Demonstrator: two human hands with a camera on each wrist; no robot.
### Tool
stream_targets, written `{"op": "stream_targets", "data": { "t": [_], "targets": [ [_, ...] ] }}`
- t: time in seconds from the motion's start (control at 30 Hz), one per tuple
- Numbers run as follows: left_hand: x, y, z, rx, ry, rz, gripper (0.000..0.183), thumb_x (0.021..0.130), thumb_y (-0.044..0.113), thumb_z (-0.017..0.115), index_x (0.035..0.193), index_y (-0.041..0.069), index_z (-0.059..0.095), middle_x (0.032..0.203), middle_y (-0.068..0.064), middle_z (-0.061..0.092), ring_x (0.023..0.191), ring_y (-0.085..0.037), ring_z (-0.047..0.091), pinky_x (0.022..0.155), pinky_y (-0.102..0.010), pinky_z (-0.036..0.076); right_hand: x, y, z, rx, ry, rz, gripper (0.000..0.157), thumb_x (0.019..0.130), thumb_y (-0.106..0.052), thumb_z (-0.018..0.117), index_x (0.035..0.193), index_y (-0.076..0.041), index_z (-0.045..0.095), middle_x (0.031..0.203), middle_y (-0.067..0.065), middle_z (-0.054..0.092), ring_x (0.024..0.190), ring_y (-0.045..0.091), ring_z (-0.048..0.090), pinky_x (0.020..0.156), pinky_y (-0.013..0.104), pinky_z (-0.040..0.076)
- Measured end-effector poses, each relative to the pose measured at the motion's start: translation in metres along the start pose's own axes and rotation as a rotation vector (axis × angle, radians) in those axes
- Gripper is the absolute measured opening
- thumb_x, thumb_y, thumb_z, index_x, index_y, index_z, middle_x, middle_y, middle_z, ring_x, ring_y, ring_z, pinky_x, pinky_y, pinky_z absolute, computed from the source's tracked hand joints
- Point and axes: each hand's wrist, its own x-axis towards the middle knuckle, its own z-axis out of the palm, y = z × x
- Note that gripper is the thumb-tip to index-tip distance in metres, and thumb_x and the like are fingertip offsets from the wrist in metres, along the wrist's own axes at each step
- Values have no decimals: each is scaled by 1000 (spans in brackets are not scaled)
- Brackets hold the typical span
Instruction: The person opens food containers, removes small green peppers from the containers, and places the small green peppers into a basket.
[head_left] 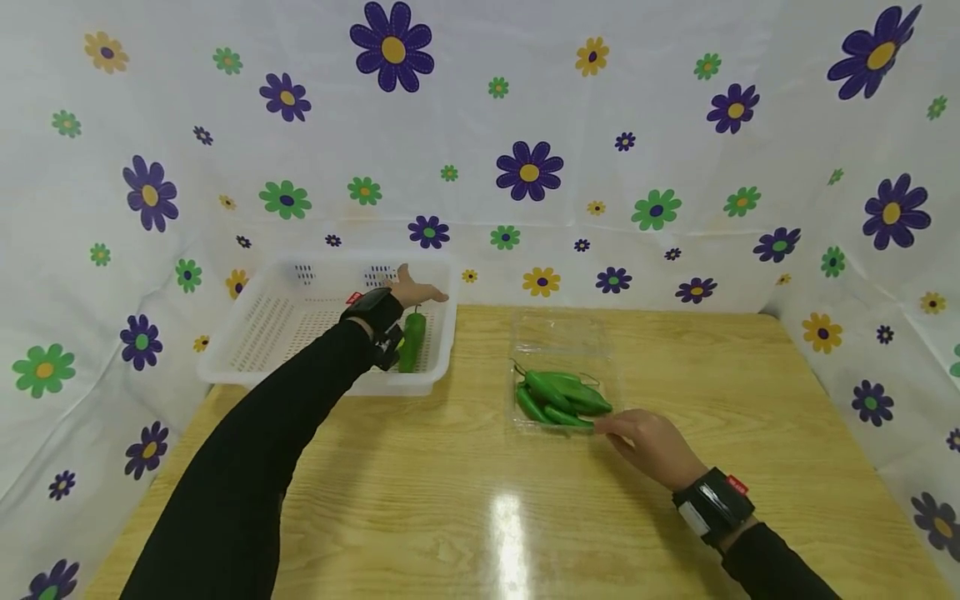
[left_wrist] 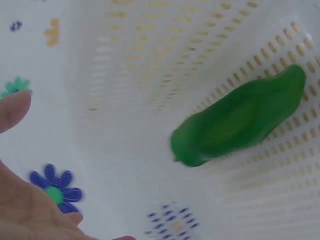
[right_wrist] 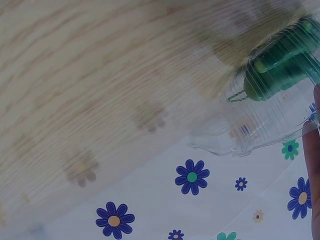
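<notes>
My left hand (head_left: 416, 290) is over the right end of a white perforated plastic basket (head_left: 444, 358), fingers spread and nothing in them. Beneath it a single green pepper (head_left: 412, 343) lies on the basket floor; the left wrist view shows this pepper (left_wrist: 240, 122) apart from the fingers. On the table to the right stands a clear plastic clamshell box (head_left: 558, 332) with its lid back and several green peppers (head_left: 566, 393) inside. My right hand (head_left: 660, 446) pinches the box's near right corner. Only the edge of that hand (right_wrist: 313, 175) shows in the right wrist view.
Basket and box both stand on a wooden table (head_left: 420, 492), the basket at the back left. A white cloth (head_left: 465, 117) printed with flowers hangs behind and along both sides of the table.
</notes>
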Motion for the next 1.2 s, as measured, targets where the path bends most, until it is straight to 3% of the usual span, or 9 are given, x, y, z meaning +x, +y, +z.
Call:
{"op": "stream_targets", "data": {
  "t": [0.1, 0.23, 0.3, 0.4, 0.63, 0.8, 0.93, 1.07, 1.2],
  "targets": [
    [-87, 53, 14, 208, 126, 3, 126, 66, 68, 70, 150, 27, -15, 153, -26, -19, 142, -49, -6, 106, -67, 19, 0, 0, -1, 10, -9, 7, 26, 70, 4, 77, 92, -9, 74, 86, 2, 73, 76, 14, 69, 66, 29, 56],
    [-218, 125, 39, 428, 145, 150, 104, 78, 59, 65, 152, 21, 3, 154, -27, 0, 140, -50, 7, 107, -69, 17, 0, 1, -1, 20, -27, 14, 26, 71, 4, 76, 93, -9, 74, 87, 2, 74, 78, 14, 69, 67, 30, 57],
    [-254, 145, 54, 559, 165, 247, 91, 82, 51, 64, 151, 18, 14, 154, -25, 9, 141, -47, 9, 110, -67, 12, 0, 1, -1, 22, -28, 11, 25, 71, 4, 76, 93, -9, 74, 87, 2, 74, 79, 14, 69, 67, 30, 57],
    [-283, 157, 81, 727, 209, 435, 84, 82, 48, 66, 148, 17, 25, 153, -23, 18, 142, -44, 10, 113, -64, 3, 0, 1, -1, 25, -21, 6, 25, 71, 4, 76, 92, -9, 74, 88, 2, 74, 79, 14, 69, 68, 30, 57],
    [-294, 157, 140, 1065, 266, 873, 83, 73, 43, 77, 142, 19, 38, 151, -18, 27, 142, -38, 18, 117, -56, 5, 0, 2, -1, 20, -21, 4, 24, 72, 3, 76, 92, -9, 74, 88, 3, 74, 79, 15, 70, 68, 30, 57],
    [-289, 148, 165, 1166, 258, 1073, 77, 70, 36, 82, 135, 17, 47, 145, -15, 38, 137, -33, 31, 118, -49, 15, 0, 2, -2, 29, -38, 22, 23, 73, 3, 75, 92, -9, 74, 88, 2, 74, 79, 15, 70, 69, 31, 57],
    [-288, 141, 180, 1173, 253, 1053, 58, 74, 31, 80, 124, 15, 54, 128, -10, 51, 121, -27, 47, 107, -41, 36, 0, 2, -2, 25, -47, 26, 23, 73, 3, 75, 93, -9, 74, 88, 2, 74, 79, 14, 69, 68, 30, 57],
    [-291, 137, 193, 1121, 165, 864, 45, 82, 25, 73, 122, 12, 55, 107, -8, 62, 97, -23, 59, 81, -32, 51, -1, 1, -1, 23, -44, 23, 24, 73, 3, 75, 93, -9, 74, 88, 2, 73, 79, 14, 69, 68, 29, 56],
    [-287, 132, 204, 1015, 91, 670, 47, 86, 23, 69, 127, 10, 52, 103, -13, 63, 84, -25, 62, 61, -31, 51, -1, 1, -1, 23, -39, 28, 24, 72, 3, 75, 93, -9, 74, 87, 2, 73, 79, 15, 69, 68, 30, 57]
  ]
}}
